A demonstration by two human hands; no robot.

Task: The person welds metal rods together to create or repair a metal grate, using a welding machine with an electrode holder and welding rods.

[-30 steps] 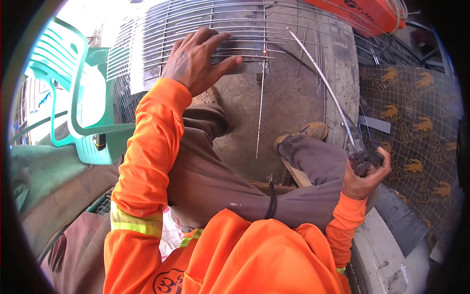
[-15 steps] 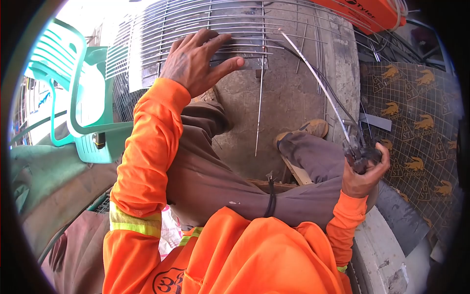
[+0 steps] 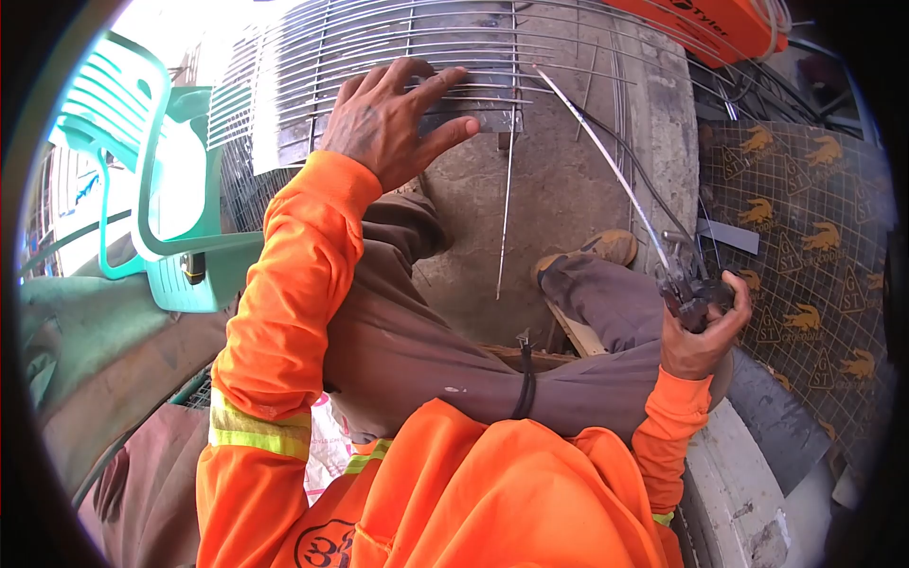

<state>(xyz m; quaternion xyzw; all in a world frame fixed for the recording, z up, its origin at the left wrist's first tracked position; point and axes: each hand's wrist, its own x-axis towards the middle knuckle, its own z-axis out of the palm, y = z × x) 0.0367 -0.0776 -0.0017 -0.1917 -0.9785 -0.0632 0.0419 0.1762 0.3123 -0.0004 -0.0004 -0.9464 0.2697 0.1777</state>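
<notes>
My left hand [image 3: 386, 121] lies with fingers spread over the near rods of a metal grille [image 3: 369, 43], its thumb pointing right. Under the grille is a flat metal plate [image 3: 294, 142]. One thin cross rod [image 3: 507, 208] sticks out from the grille toward my lap. At the right, my right hand [image 3: 699, 343] is wrapped round a dark welding electrode holder [image 3: 689, 295]. A long welding rod [image 3: 606, 161] is clamped in it and slants up and left, its tip close to the right part of the grille.
A green plastic chair [image 3: 151, 189] stands at the left. An orange Tyler machine [image 3: 705, 24] with cables sits at the upper right. Dark printed board [image 3: 805, 246] lies at the right, beside a concrete ledge [image 3: 663, 114]. Loose rods lie on the concrete floor [image 3: 473, 246].
My left hand has shifted slightly to the right, and the grille has moved a little with it. The welding rod's tip has moved slightly left and down.
</notes>
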